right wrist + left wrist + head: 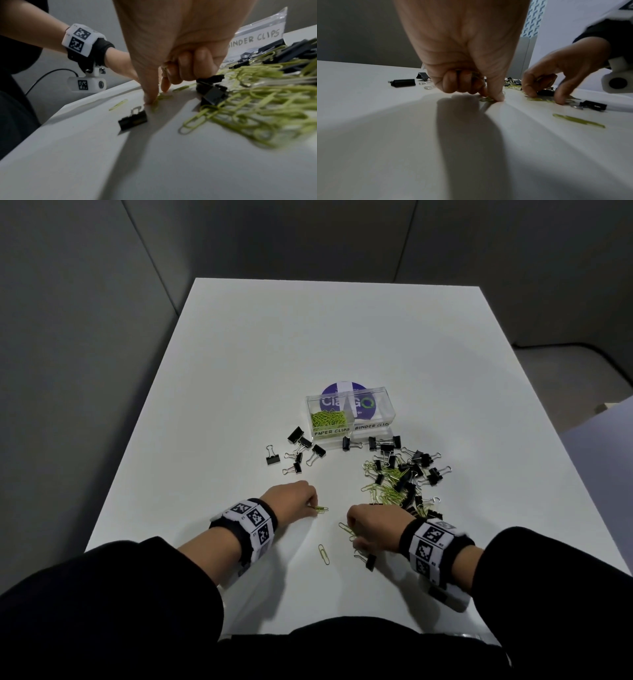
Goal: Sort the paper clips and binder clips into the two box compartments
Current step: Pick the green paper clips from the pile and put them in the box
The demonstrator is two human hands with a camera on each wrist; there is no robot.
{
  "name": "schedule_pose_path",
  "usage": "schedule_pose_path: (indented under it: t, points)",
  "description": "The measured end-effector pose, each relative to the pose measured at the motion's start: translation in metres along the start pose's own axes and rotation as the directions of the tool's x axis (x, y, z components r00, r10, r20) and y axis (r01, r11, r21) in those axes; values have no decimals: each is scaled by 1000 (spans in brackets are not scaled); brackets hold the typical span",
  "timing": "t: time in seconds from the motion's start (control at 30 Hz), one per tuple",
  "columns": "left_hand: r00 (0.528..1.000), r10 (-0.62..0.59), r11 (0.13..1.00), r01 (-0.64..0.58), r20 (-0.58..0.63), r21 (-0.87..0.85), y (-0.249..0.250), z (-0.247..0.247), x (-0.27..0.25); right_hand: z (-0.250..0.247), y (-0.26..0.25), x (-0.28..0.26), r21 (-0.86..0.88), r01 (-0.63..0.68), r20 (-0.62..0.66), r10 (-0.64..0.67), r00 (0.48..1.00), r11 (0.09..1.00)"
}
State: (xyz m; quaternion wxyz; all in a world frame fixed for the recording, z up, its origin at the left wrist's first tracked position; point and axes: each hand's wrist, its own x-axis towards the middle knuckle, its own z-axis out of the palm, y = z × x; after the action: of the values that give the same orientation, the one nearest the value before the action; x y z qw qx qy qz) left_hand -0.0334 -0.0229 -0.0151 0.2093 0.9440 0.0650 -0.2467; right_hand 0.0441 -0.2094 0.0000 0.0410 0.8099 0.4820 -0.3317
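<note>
left hand (pixel 290 500): fingers curled, thumb and forefinger pinching green paper clip (pixel 320 509) at centre frame
right hand (pixel 371 524): fingertips clamped on paper clips (pixel 346 529) on table (pixel 239 371)
box (pixel 349 414): above hands, paper clips in left compartment

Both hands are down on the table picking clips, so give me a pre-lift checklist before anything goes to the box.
1. Left hand has a green paper clip pinched: ok, thumb and forefinger close on it at the table.
2. Right hand has a paper clip secured: cannot tell; thumb and forefinger press on green clips flat on the table.
3. Paper-clip compartment holds only green clips: ok.
4. Binder-clip compartment has been started: not ok, it looks empty.
5. Box is open on top: cannot tell.
6. Mixed pile fully sorted: not ok.
</note>
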Motion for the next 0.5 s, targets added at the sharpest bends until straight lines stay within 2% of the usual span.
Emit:
schedule_pose_path:
  t: [0.23,0.37,0.5]
  points:
    - [998,56,972,-50,-21,228,5,5,-1,-3,-8,12,-36,15,-64,-17,998,999]
    - [998,42,981,-34,-41,189,4,2,-1,-3,-4,13,33,29,-87,-26,996,999]
    - [995,37,996,-30,-95,81,1,-4,-3,-9,6,9,223,28,-152,6,988,974]
